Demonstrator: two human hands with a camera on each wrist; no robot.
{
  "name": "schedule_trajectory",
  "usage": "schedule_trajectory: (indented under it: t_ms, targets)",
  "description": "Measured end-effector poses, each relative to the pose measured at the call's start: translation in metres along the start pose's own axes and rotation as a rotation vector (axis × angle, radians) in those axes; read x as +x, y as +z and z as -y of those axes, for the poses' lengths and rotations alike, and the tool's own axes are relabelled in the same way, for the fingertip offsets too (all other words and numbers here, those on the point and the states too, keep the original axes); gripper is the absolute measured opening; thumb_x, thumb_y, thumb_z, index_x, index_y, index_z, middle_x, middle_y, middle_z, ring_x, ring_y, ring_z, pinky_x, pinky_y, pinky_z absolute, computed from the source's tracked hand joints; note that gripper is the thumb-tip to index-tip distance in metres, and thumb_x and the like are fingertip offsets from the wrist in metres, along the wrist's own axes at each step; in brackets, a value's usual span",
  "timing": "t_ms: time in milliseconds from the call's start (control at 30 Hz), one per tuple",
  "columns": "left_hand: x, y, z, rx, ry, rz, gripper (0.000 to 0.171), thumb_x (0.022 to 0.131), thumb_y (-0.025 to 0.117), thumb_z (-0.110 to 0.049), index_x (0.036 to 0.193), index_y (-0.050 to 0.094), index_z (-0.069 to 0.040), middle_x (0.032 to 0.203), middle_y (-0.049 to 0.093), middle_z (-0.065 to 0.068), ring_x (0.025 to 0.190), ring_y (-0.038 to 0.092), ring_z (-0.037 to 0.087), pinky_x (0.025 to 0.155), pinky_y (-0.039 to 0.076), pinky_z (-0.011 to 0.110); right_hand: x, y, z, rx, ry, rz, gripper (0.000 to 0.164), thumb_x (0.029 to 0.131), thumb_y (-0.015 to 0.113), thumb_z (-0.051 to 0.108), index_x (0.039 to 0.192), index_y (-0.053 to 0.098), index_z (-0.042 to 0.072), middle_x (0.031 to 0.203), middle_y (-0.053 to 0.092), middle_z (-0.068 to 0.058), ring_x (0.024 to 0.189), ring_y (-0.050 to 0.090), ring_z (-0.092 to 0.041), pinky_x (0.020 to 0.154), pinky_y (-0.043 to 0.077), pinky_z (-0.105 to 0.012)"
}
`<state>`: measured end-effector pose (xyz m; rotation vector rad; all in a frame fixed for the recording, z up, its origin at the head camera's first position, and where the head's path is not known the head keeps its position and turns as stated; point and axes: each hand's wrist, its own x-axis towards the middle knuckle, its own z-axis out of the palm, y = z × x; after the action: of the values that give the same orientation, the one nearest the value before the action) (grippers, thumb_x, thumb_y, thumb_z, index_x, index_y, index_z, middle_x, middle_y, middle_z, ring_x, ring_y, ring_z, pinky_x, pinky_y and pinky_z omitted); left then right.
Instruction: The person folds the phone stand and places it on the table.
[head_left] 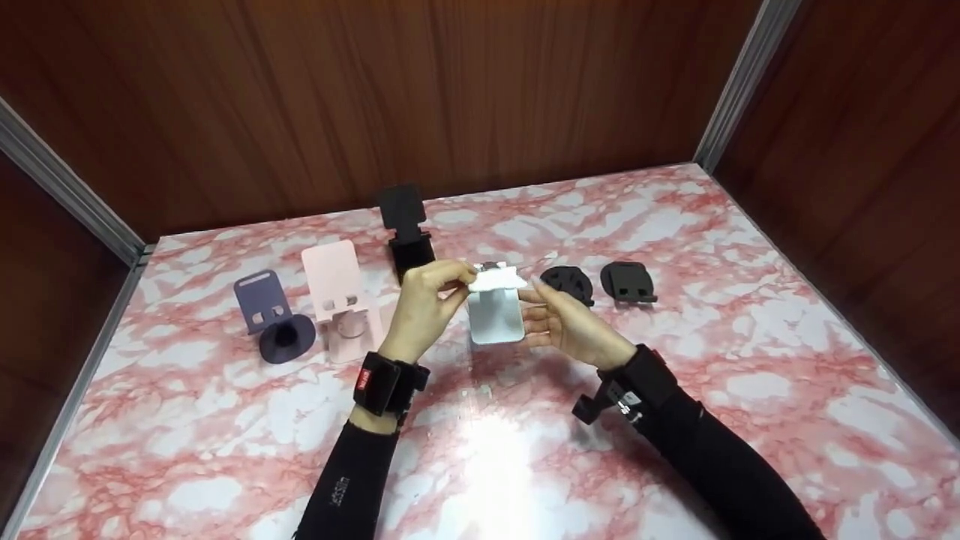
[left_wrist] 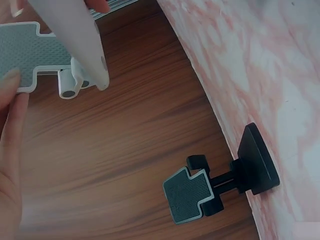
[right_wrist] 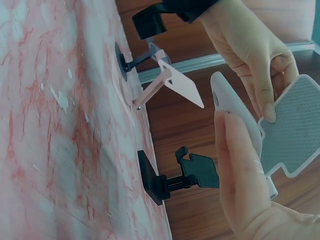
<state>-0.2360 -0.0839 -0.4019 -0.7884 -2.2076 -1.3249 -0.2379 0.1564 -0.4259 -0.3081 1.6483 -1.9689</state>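
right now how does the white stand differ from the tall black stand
The white stand is in the left hand and right hand; the tall black stand rests on the table. The white stand's plate sits near its base; the tall black stand's rises well above. Both have a notched, padded plate.

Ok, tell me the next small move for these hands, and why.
I'd probably swing the padded plate of the white stand a little farther from its base. The left hand pinches that plate, and the right hand rests its fingers against the base. The pink stand and purple stand have raised plates, so opening this one likewise seems sensible.
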Motion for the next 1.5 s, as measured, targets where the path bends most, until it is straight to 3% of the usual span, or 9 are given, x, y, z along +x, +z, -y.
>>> schedule_trajectory:
  t_ms: [133,300,500,733,933,1000,1133,1233,1500]
  targets:
    - [0.001,0.004,0.002,0.041,0.039,0.027,0.012,0.088,0.073,0.019,0.091,0.076,0.008,0.102,0.08,0.023,0.095,0.079,0.036,0.086,0.07,0.039,-0.001,-0.003,0.001,0.024,-0.032,0.04,0.091,0.11,0.05,0.062,0.156,0.035,-0.016,0.111,0.081,0.001,0.101,0.079,-0.01,0.091,0.067,-0.026]
    - [0.002,0.006,0.004,0.048,0.061,0.04,0.011,0.09,0.074,0.017,0.09,0.077,0.007,0.102,0.081,0.021,0.097,0.08,0.034,0.086,0.07,0.037,-0.003,-0.006,0.002,0.079,-0.059,0.073,0.059,0.108,0.065,0.05,0.133,0.058,-0.003,0.111,0.082,-0.002,0.101,0.08,-0.013,0.09,0.068,-0.027]
    - [0.0,0.004,0.004,0.0,0.028,0.062,0.011,0.09,0.074,0.017,0.092,0.076,0.007,0.106,0.081,0.022,0.104,0.08,0.036,0.093,0.069,0.033,-0.006,-0.006,0.006,0.124,-0.041,0.058,0.038,0.104,0.074,0.04,0.122,0.063,0.009,0.111,0.081,-0.002,0.099,0.08,-0.014,0.094,0.068,-0.029]
    - [0.0,-0.006,0.002,-0.105,-0.146,0.096,0.046,0.086,0.059,0.019,0.13,0.066,0.01,0.132,0.07,0.028,0.131,0.068,0.04,0.118,0.058,0.041,-0.004,-0.007,0.006,0.17,-0.028,0.076,0.032,0.105,0.074,0.027,0.128,0.061,0.009,0.113,0.081,0.0,0.1,0.079,-0.013,0.095,0.067,-0.028]
    - [-0.011,-0.009,0.004,-0.184,-0.407,0.168,0.063,0.105,0.059,-0.006,0.163,0.039,0.005,0.161,0.052,0.03,0.146,0.055,0.048,0.128,0.046,0.059,-0.006,-0.006,0.005,0.136,-0.023,0.044,0.084,0.105,0.073,0.026,0.161,0.024,-0.013,0.113,0.079,0.002,0.1,0.078,-0.01,0.098,0.066,-0.028]
    - [-0.015,-0.007,0.005,-0.269,-0.515,0.231,0.069,0.111,0.055,-0.017,0.17,0.025,0.002,0.166,0.046,0.029,0.148,0.053,0.047,0.128,0.045,0.062,-0.006,-0.007,0.005,0.119,-0.03,0.056,0.092,0.106,0.072,0.027,0.164,0.014,-0.016,0.114,0.078,0.003,0.101,0.078,-0.009,0.098,0.066,-0.027]
    - [-0.022,-0.003,0.009,-0.542,-0.681,0.313,0.072,0.114,0.048,-0.019,0.173,0.009,-0.001,0.162,0.041,0.029,0.143,0.057,0.038,0.127,0.048,0.056,-0.004,-0.008,0.005,0.098,-0.04,0.093,0.091,0.108,0.069,0.026,0.164,0.013,-0.018,0.114,0.078,0.005,0.1,0.078,-0.009,0.094,0.065,-0.024]
    - [-0.025,-0.002,0.012,-0.657,-0.715,0.32,0.07,0.113,0.048,-0.015,0.172,0.014,0.004,0.154,0.043,0.026,0.132,0.061,0.026,0.126,0.052,0.048,-0.003,-0.008,0.004,0.094,-0.04,0.101,0.092,0.108,0.07,0.027,0.164,0.013,-0.019,0.114,0.079,0.005,0.098,0.078,-0.009,0.092,0.065,-0.023]
    - [-0.029,-0.001,0.013,-0.696,-0.738,0.309,0.068,0.11,0.052,-0.012,0.168,0.023,0.009,0.157,0.046,0.029,0.124,0.064,0.017,0.111,0.061,0.029,-0.004,-0.008,0.003,0.088,-0.029,0.098,0.094,0.107,0.07,0.025,0.166,0.01,-0.017,0.113,0.078,0.004,0.097,0.078,-0.007,0.091,0.065,-0.022]
